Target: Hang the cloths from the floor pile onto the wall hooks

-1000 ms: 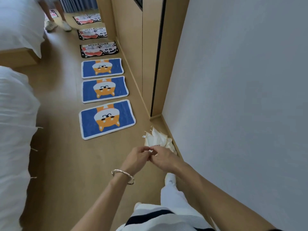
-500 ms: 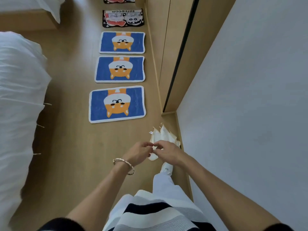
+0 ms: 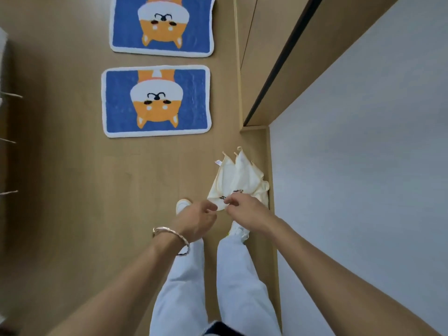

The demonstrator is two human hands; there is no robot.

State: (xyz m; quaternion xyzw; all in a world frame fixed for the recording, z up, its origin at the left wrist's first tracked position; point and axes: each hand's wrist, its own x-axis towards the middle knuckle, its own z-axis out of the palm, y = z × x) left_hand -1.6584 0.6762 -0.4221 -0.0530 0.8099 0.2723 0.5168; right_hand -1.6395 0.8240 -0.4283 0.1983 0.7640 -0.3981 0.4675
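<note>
Head view looked almost straight down at a wooden floor (image 3: 72, 190), past the person's pale trousers (image 3: 232, 275). The cloths (image 3: 238, 180), a small cream pile with hanging loops at the far corners, lay on the floor at 1 o'clock from the feet. They sat against the foot of the white wall (image 3: 363, 166), just short of the corner where a wooden cabinet (image 3: 264, 57) began.

Both arms reached forward, and the hands came close together over the pile's near edge. The left hand (image 3: 196, 220), with a bracelet (image 3: 171, 235) on its wrist, had its fingers loosely curled. Its thumb and forefinger pointed toward 3 o'clock at the other hand, and nothing showed in it. The right hand (image 3: 247, 212), just beside it at 3 o'clock, was curled too. Its fingertips (image 3: 228, 202) overlapped the printed edge of the top cloth (whether they pinched the fabric or only hung above it could not be told from this angle).

A white shoe (image 3: 181, 204) peeped out at 11 o'clock of the left hand, and the other shoe (image 3: 238, 232) showed at 6 o'clock of the right hand. Two blue mats bearing an orange dog lay flat toward 11 o'clock. The nearer mat (image 3: 156, 101) was well apart from the pile. The farther mat (image 3: 162, 23) lay just beyond it at 12 o'clock, cut by the top of the frame.
</note>
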